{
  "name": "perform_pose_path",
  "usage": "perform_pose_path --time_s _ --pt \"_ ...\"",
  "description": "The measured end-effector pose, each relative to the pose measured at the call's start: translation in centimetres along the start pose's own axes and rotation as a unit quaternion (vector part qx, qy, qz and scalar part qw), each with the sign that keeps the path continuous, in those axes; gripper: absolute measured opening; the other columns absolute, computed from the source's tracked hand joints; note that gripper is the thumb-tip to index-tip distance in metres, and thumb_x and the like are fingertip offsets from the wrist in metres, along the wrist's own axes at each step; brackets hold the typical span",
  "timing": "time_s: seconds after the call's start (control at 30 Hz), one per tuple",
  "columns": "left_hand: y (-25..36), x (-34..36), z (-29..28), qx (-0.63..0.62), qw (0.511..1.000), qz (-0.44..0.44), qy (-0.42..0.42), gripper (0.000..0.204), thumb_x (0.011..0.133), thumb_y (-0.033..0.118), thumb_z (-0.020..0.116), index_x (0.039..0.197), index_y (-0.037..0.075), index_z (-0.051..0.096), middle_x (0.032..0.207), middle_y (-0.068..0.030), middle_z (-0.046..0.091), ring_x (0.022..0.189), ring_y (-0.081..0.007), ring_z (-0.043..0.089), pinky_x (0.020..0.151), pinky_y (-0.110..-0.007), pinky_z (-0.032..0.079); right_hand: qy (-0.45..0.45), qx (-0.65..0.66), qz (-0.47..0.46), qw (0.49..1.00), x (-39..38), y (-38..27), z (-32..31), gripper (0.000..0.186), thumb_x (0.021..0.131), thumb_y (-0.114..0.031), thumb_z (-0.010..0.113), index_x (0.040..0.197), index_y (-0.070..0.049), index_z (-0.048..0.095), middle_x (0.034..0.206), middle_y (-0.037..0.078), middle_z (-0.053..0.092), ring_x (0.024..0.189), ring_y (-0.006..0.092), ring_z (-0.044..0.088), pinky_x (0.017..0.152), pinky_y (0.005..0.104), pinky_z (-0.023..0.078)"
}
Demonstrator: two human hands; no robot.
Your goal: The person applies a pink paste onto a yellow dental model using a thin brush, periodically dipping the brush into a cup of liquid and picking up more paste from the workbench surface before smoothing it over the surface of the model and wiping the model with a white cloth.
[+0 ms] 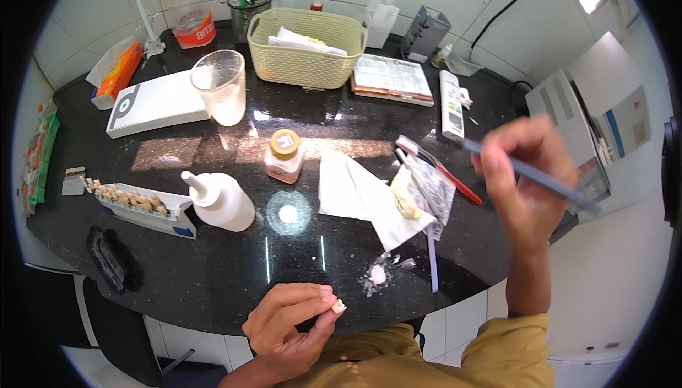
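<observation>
My left hand (288,324) is near the table's front edge, its thumb and fingers pinching a small off-white tooth-shaped piece (339,307). Over at the right, my raised right hand (536,189) grips a slim blue-grey stick-like tool (554,183); motion blurs it. Between the hands, a pinkish-white lump (377,274) lies amid scattered powder. A pale purple stick (432,267) rests nearby. Behind them, a curved cream piece (406,196) sits on white tissue (355,189). Beside it are a clear plastic wrapper (439,207), a toothbrush (408,145) and a red-handled tool (462,185).
A white squeeze bottle (226,203), a small yellow-lidded jar (285,157) and a rack of tooth-shaped pieces (145,210) stand to the left. Farther back are a clear cup (226,97), a green basket (307,72) and a white remote (451,107). A white machine (568,118) borders the right.
</observation>
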State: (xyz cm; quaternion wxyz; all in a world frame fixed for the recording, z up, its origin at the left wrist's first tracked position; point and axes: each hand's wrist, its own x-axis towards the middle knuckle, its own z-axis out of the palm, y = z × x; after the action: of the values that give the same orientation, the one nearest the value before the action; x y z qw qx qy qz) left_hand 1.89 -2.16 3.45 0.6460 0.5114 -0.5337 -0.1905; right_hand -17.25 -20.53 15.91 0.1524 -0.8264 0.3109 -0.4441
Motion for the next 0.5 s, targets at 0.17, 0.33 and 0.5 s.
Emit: perform_pose_path --time_s 0.17,0.33,0.5 --pt "0.7 0.1 2.2 0.129 0.987 0.082 -0.056 0.028 0.068 -0.007 0.083 0.092 0.001 0.072 0.089 -0.0097 0.069 0.081 -0.0233 0.071 0.069 -0.031 0.060 -0.026 -0.109 0.164 0.980 -10.5 4.2 -2.6 0.010 0.084 -0.003 0.075 0.090 0.002 0.068 0.077 0.008 0.067 0.062 0.0122 0.065 0.056 0.0248 0.049" --pt "0.7 -0.7 3.5 0.200 0.971 0.120 -0.055 0.029 0.067 -0.010 0.081 0.092 0.000 0.071 0.090 -0.0117 0.068 0.081 -0.0255 0.070 0.069 -0.032 0.059 -0.070 -0.147 0.064 0.985 -12.6 4.5 -2.8 0.011 0.080 0.000 0.073 0.090 0.001 0.069 0.079 0.011 0.068 0.062 0.0190 0.066 0.056 0.0300 0.050" --pt "0.7 -1.1 3.8 0.251 0.956 0.139 -0.055 0.030 0.069 -0.010 0.080 0.095 0.001 0.070 0.092 -0.0114 0.067 0.082 -0.0258 0.070 0.070 -0.033 0.060 0.092 0.107 0.176 0.974 -16.6 0.1 -2.5 0.011 0.083 -0.006 0.070 0.093 0.000 0.070 0.076 0.014 0.067 0.058 0.0195 0.065 0.054 0.0287 0.054"
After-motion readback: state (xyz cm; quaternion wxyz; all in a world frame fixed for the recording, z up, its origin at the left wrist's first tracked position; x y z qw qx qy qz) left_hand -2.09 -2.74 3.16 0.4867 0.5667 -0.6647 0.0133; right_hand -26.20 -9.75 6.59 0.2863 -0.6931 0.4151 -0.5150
